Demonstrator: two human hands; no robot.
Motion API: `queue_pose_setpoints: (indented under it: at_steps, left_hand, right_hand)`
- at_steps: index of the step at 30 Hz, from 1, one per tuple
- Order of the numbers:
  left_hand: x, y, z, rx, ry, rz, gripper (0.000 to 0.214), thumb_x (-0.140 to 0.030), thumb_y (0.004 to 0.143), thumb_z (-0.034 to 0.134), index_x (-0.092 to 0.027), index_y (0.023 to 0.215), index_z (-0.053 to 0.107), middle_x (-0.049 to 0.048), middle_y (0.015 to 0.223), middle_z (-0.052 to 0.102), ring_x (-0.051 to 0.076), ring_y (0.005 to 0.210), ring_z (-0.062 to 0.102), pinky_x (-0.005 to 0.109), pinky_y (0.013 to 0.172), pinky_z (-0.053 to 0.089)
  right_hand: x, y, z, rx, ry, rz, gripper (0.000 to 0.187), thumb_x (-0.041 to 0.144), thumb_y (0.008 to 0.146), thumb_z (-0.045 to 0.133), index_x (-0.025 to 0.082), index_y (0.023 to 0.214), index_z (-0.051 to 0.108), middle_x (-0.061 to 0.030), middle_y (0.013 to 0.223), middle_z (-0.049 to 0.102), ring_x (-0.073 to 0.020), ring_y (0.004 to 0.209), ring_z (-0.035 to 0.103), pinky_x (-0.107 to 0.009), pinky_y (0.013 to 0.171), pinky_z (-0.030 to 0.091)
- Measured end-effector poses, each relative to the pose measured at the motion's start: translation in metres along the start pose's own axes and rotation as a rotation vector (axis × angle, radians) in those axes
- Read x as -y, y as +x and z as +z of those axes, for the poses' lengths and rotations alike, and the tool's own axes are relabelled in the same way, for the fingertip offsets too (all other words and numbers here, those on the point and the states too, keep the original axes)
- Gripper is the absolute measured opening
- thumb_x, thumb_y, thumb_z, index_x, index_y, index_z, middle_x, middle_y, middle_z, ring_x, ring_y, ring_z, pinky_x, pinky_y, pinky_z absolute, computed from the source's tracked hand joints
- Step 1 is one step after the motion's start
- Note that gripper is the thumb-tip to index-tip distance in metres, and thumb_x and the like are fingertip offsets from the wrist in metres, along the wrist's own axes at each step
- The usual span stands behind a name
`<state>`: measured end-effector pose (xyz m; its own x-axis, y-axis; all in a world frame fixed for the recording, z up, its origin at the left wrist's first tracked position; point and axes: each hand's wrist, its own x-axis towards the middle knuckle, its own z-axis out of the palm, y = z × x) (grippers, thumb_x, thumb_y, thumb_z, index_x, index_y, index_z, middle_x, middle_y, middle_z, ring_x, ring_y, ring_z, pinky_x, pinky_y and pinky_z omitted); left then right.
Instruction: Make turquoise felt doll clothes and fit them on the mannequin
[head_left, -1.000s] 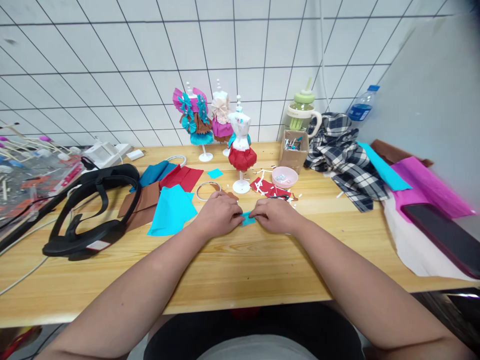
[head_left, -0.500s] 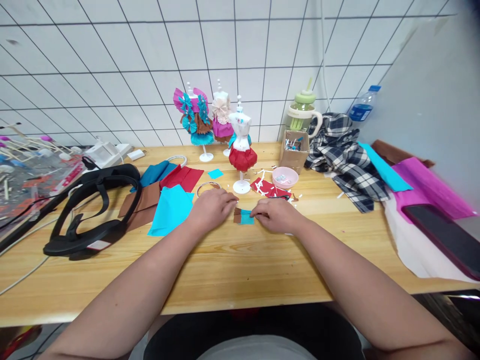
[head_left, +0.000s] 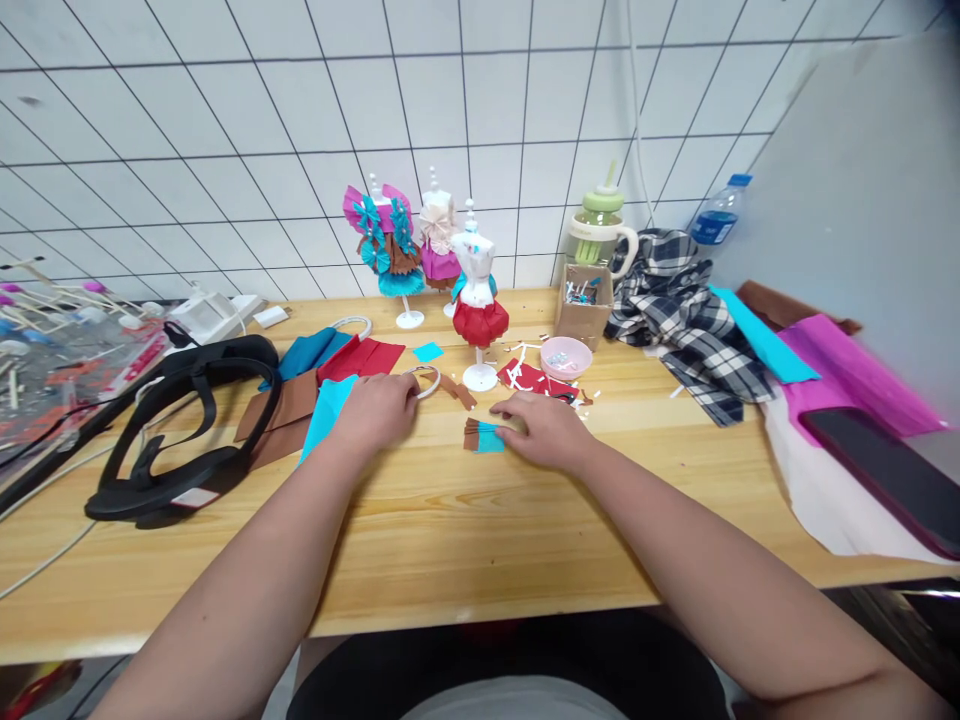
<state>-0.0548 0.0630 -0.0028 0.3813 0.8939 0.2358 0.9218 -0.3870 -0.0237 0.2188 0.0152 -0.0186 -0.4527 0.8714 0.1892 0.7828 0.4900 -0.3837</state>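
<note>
My left hand [head_left: 385, 408] has its fingers closed on the left side of a thin white roll of tape [head_left: 432, 387]; part of the roll is hidden behind the fingers. To the right, my right hand [head_left: 551, 430] rests on the table with thumb and forefinger apart. Its thumb is at the edge of a small pleated paper piece [head_left: 484, 436], brown at the left and bright blue at the right. Just beyond lie brown paper strips [head_left: 456, 390] and a white dress form [head_left: 478, 305] in a puffy red skirt.
Two dressed forms [head_left: 388, 240] stand at the back. Folded coloured papers [head_left: 281, 405] and a black headset [head_left: 180, 430] lie left. A pink bowl [head_left: 566, 358], cardboard box [head_left: 583, 310], drink bottle [head_left: 598, 225], checked cloth [head_left: 675, 310] and phone [head_left: 881, 480] are at the right.
My left hand has moved left, from beside the pleated paper to the roll of tape, uncovering the brown strips. My right thumb and forefinger have spread apart beside the pleated piece.
</note>
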Motion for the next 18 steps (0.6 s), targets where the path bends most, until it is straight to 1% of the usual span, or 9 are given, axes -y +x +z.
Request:
queue_pose_setpoints:
  at_steps: [1,3,5,7,9,11,13,15,18]
  left_hand:
    - [-0.002,0.0,-0.002,-0.013,-0.005,-0.03,0.016,-0.027,0.081,0.051,-0.022,0.084,0.067,0.0078,0.071,0.068,0.026,0.068,0.062,0.038,0.064,0.041]
    - [-0.005,-0.001,-0.006,-0.041,0.001,-0.067,0.016,-0.029,0.081,0.054,-0.022,0.084,0.068,0.0077,0.069,0.067,0.026,0.068,0.061,0.039,0.065,0.041]
    - [-0.01,-0.002,-0.01,-0.067,0.027,-0.078,0.018,-0.031,0.081,0.056,-0.022,0.089,0.069,0.0098,0.079,0.069,0.029,0.078,0.062,0.042,0.069,0.042]
    - [-0.019,-0.003,-0.015,-0.101,0.027,-0.067,0.027,-0.036,0.084,0.056,-0.021,0.102,0.068,0.0124,0.095,0.069,0.032,0.093,0.06,0.044,0.075,0.042]
    - [-0.032,-0.005,-0.018,-0.118,-0.049,0.009,0.034,-0.043,0.088,0.052,-0.02,0.11,0.066,0.0115,0.103,0.068,0.031,0.1,0.059,0.044,0.081,0.042]
    - [-0.047,-0.006,-0.019,-0.063,-0.21,0.158,0.037,-0.048,0.089,0.052,-0.022,0.112,0.066,0.0083,0.108,0.069,0.026,0.102,0.06,0.041,0.087,0.042]
    - [-0.06,-0.008,-0.016,0.017,-0.296,0.247,0.041,-0.054,0.085,0.055,-0.025,0.112,0.067,0.0064,0.111,0.069,0.026,0.103,0.06,0.041,0.089,0.041]
    - [-0.069,-0.009,-0.011,0.059,-0.308,0.267,0.04,-0.055,0.083,0.058,-0.024,0.105,0.07,0.0068,0.109,0.07,0.027,0.104,0.06,0.043,0.089,0.04]
    - [-0.073,-0.011,-0.004,0.118,-0.29,0.283,0.025,-0.044,0.083,0.06,-0.025,0.092,0.073,0.0048,0.098,0.073,0.026,0.098,0.061,0.044,0.088,0.038]
  right_hand:
    - [0.002,0.001,0.002,0.011,-0.011,-0.004,0.033,0.038,0.087,0.059,0.024,0.117,0.064,-0.0048,0.11,0.068,-0.0209,0.102,0.061,-0.028,0.073,0.043]
    - [0.004,0.003,0.007,0.025,-0.025,-0.006,0.029,0.035,0.087,0.058,0.025,0.114,0.066,-0.0043,0.108,0.068,-0.0201,0.099,0.062,-0.027,0.072,0.042]
    - [0.004,0.004,0.009,0.025,-0.032,0.003,0.022,0.028,0.088,0.057,0.025,0.107,0.068,-0.0033,0.105,0.068,-0.0186,0.096,0.062,-0.026,0.07,0.041]
    - [0.003,0.005,0.009,0.016,-0.033,0.018,0.019,0.025,0.089,0.055,0.025,0.101,0.07,-0.003,0.102,0.069,-0.0178,0.095,0.062,-0.026,0.069,0.041]
    - [0.002,0.005,0.008,0.013,-0.02,0.022,0.018,0.024,0.09,0.054,0.023,0.097,0.07,-0.0035,0.099,0.069,-0.0172,0.094,0.062,-0.025,0.07,0.041]
    - [0.002,0.004,0.008,0.016,0.003,0.011,0.017,0.023,0.089,0.054,0.022,0.095,0.07,-0.0036,0.097,0.069,-0.0165,0.091,0.062,-0.025,0.071,0.04]
    - [0.003,0.003,0.007,0.017,0.02,-0.006,0.015,0.022,0.088,0.055,0.022,0.092,0.07,-0.0028,0.094,0.069,-0.016,0.088,0.062,-0.025,0.071,0.04]
    - [0.005,0.002,0.008,0.015,0.024,-0.021,0.013,0.022,0.086,0.057,0.022,0.089,0.069,-0.002,0.091,0.068,-0.0159,0.086,0.061,-0.025,0.069,0.039]
    - [0.007,0.002,0.008,0.024,0.02,-0.032,0.011,0.021,0.084,0.057,0.022,0.088,0.068,-0.0015,0.089,0.068,-0.0159,0.085,0.061,-0.025,0.068,0.038]
